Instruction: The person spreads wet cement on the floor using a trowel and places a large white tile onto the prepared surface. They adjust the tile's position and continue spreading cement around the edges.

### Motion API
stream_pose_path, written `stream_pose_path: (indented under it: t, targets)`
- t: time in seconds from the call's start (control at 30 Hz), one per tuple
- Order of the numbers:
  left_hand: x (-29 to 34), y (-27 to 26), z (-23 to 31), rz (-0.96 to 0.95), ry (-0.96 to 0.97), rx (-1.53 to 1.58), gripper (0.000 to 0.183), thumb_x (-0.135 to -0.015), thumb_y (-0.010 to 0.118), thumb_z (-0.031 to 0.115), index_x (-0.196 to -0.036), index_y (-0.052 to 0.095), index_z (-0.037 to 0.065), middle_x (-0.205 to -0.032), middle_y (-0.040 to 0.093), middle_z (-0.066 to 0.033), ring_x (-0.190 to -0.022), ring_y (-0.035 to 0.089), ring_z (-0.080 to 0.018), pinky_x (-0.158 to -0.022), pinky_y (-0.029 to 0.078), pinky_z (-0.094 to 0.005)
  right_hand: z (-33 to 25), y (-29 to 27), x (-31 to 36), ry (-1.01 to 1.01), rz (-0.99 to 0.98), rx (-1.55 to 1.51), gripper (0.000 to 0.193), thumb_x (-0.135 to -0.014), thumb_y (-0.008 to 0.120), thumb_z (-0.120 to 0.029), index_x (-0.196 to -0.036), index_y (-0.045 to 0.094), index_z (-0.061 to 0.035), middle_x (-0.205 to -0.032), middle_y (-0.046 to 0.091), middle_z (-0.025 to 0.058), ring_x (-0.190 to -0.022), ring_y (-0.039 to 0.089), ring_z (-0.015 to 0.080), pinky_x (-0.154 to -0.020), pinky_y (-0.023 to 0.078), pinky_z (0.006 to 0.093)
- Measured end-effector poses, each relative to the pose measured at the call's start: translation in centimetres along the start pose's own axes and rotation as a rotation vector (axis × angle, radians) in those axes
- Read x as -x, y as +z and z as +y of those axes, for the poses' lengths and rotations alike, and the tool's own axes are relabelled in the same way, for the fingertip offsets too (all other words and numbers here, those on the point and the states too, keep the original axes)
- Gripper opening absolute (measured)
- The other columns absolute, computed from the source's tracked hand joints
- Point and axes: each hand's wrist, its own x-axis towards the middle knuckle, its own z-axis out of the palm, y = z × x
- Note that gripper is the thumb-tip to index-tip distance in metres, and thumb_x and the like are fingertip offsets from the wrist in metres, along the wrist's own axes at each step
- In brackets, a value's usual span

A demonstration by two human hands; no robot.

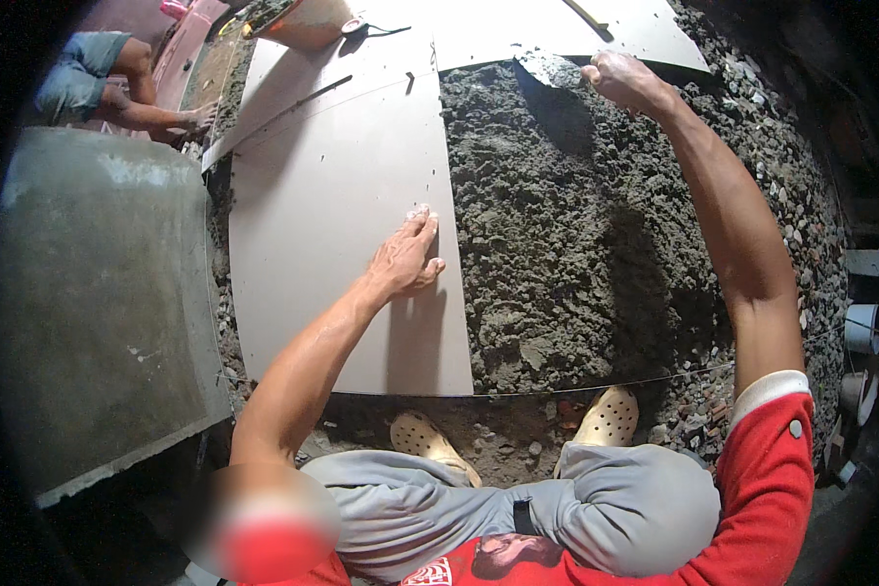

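My left hand [407,254] lies on a large pale tile [337,234], near its right edge, fingers stretched out. Further off to the right, my right hand [627,82] is closed in a fist. A trowel [551,68] reaches left from that fist, its bright blade over the far edge of the mortar; the handle is hidden in my fingers. Rough, lumpy grey mortar [557,225] covers the area between the pale tile and the gravel. Beyond it lies another pale tile [518,29].
An orange-brown bucket [305,24] stands on the tiles at the far left, beside a small black-and-white object [354,27]. A thin string [518,394] crosses before my shoes. Gravel [786,210] borders the right; a concrete slab [117,293] stands left. Another person's legs [132,98] show upper left.
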Motion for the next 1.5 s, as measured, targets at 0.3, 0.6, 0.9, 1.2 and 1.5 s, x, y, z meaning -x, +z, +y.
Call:
stream_pose_path:
  t: [0.3, 0.6, 0.9, 1.2, 1.5]
  targets:
    - [-0.2, 0.4, -0.5, -0.056, 0.009, -0.015, 0.083, -0.094, 0.064, 0.034, -0.159, 0.026, -0.001, -0.167, 0.019, -0.0248, -0.155, 0.021, -0.0392, -0.126, 0.026, -0.0456, -0.1, 1.4, 9.0, 0.077, 0.0, 0.245, 0.029, -0.103, 0.053, -0.027, -0.096, 0.06, 0.0007, -0.088, 0.066, 0.0238, -0.084, 0.066, 0.0418, -0.079, 0.053, 0.0528]
    - [-1.5, 2.4, -3.0, 0.098, 0.076, 0.044, 0.069, -0.097, 0.063, 0.031, -0.155, 0.038, 0.003, -0.163, 0.032, -0.0226, -0.152, 0.029, -0.039, -0.124, 0.03, -0.0461, 1.7, -11.9, 25.1, -0.1, 0.742, 0.574, 0.038, -0.096, 0.072, -0.024, -0.126, 0.06, -0.0042, -0.113, 0.066, 0.0157, -0.099, 0.068, 0.0318, -0.085, 0.053, 0.0414]
    - [1.3, 0.1, -4.9, 0.116, -0.106, 0.009, 0.07, -0.099, 0.06, 0.038, -0.156, 0.037, 0.005, -0.163, 0.028, -0.0255, -0.15, 0.03, -0.0418, -0.123, 0.032, -0.0498, 7.3, 6.9, 33.0, 0.525, 0.207, 0.036, 0.026, -0.087, 0.059, -0.015, -0.103, 0.055, 0.0055, -0.079, 0.057, 0.0239, -0.07, 0.058, 0.0369, -0.064, 0.045, 0.0496]
    - [2.7, 0.2, -13.4, 0.056, -0.397, 0.026, 0.092, -0.097, 0.059, 0.055, -0.163, 0.018, 0.007, -0.168, 0.012, -0.028, -0.154, 0.017, -0.0445, -0.126, 0.022, -0.0495, 3.5, 11.7, 32.0, 0.594, 0.302, -0.586, 0.03, -0.091, 0.064, -0.03, -0.099, 0.06, -0.0011, -0.086, 0.058, 0.0107, -0.076, 0.053, 0.0232, -0.074, 0.045, 0.0401]
    - [-2.1, -0.6, -18.9, 0.415, -0.753, 0.156, 0.091, -0.097, 0.048, 0.066, -0.164, 0.016, 0.013, -0.169, 0.007, -0.0241, -0.158, 0.001, -0.0394, -0.125, 0.003, -0.0616, 3.9, 13.0, 29.6, 0.712, 0.375, -0.224, 0.038, -0.098, 0.059, -0.036, -0.11, 0.06, 0.0001, -0.104, 0.061, 0.0184, -0.098, 0.059, 0.0383, -0.089, 0.046, 0.0464]
